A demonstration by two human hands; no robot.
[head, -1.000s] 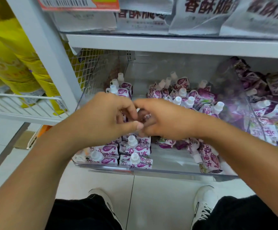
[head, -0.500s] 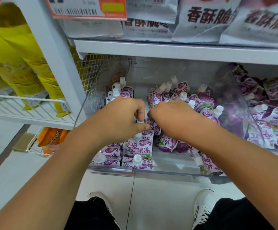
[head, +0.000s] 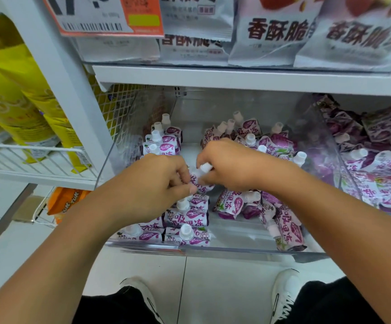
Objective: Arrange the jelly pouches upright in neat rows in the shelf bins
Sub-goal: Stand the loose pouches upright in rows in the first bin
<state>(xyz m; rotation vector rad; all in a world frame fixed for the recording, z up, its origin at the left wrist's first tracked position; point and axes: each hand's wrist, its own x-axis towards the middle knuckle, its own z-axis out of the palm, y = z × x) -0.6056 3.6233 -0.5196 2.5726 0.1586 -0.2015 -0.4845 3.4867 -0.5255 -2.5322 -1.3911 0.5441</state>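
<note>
At the centre of the frame both hands meet over the clear shelf bin [head: 236, 250]. The left hand [head: 157, 181] and the right hand [head: 232, 167] are closed together on one jelly pouch [head: 200, 183], fingers pinched on its purple-and-white body, its white cap [head: 205, 167] tilted toward the upper right between the two hands. Below and left of the hands, an upright row of pouches [head: 185, 218] stands along the bin's left side, caps up; a further upright group [head: 164, 139] sits behind the left hand. To the right of centre, loose pouches [head: 271, 213] lie tumbled at mixed angles. A neighbouring bin [head: 353, 202] at the right edge holds more purple pouches in disorder. Silver snack bags [head: 276, 31] occupy the shelf above.
</note>
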